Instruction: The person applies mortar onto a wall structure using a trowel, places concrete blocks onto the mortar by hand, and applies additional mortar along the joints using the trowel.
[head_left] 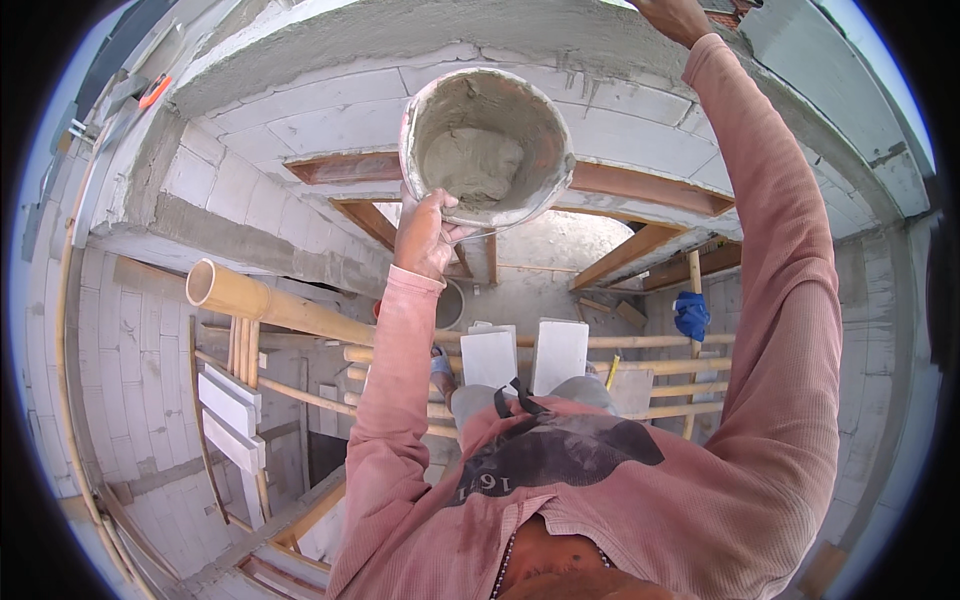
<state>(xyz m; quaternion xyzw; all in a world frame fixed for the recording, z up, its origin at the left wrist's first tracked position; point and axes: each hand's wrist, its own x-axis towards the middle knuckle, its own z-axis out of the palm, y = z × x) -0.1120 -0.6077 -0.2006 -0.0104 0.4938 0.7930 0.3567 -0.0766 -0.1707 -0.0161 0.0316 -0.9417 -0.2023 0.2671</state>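
Note:
My left hand [428,235] grips the rim and wire handle of a round bucket [555,150], held up in the upper middle, with grey wet mortar [472,160] inside. My right arm reaches up along the right side to my right hand [672,18] at the top edge, near the mortar-smeared top of the block wall [350,105]; its fingers are cut off by the frame, so what it holds, if anything, cannot be seen.
Bamboo scaffold poles [290,310] run below me, with white blocks [560,355] by my feet. A blue cloth [690,315] hangs on a right upright. Timber frames [625,255] sit in the wall opening. An orange-handled tool [155,90] lies on the upper-left ledge.

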